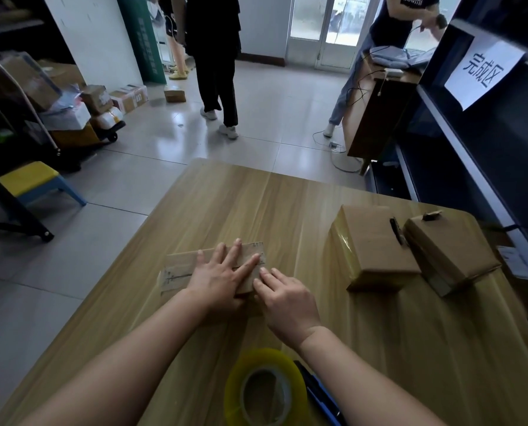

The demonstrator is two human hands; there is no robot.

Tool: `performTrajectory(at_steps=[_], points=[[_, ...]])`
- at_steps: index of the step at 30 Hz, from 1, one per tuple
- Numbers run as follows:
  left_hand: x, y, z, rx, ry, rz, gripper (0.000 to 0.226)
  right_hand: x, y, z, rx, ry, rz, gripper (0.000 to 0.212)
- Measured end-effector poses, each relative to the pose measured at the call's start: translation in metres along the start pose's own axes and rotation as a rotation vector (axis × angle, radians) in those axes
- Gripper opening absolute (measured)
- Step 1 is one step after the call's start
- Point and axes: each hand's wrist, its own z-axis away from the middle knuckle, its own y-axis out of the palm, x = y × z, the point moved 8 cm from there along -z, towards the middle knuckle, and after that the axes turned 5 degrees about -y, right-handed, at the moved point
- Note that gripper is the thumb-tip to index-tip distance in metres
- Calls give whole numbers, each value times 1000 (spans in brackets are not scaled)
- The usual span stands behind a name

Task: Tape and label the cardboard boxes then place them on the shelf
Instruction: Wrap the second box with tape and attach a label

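Left hand [222, 273] fingers straight, spread, pressing flat on small cardboard box [181, 267]; right hand [289, 299] fingertips, loosely bent, touch its near corner. Box low, brown, rectangular, mid wood-grain table [241, 204]. Yellowish translucent tape roll [262, 361] nearer.

Bare forearms [127, 352], left hand [218, 276], right hand [287, 302], short plain fingernails [237, 241]

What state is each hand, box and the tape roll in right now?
Small box: closed, flat on the table.
Left hand: flat, pressing its top.
Right hand: fingertips touching its right end.
Tape roll: lying flat, untouched.
Middle box: closed, untouched.
Right box: closed, untouched.
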Motion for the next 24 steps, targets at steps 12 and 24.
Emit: performTrajectory(at_steps=[12, 24], points=[[38, 1, 5, 56, -352, 476, 74, -10, -21, 4, -104, 206, 71, 20], [32, -3, 20, 182, -286, 1168, 35, -17, -24, 1, 42, 592, -285, 44]])
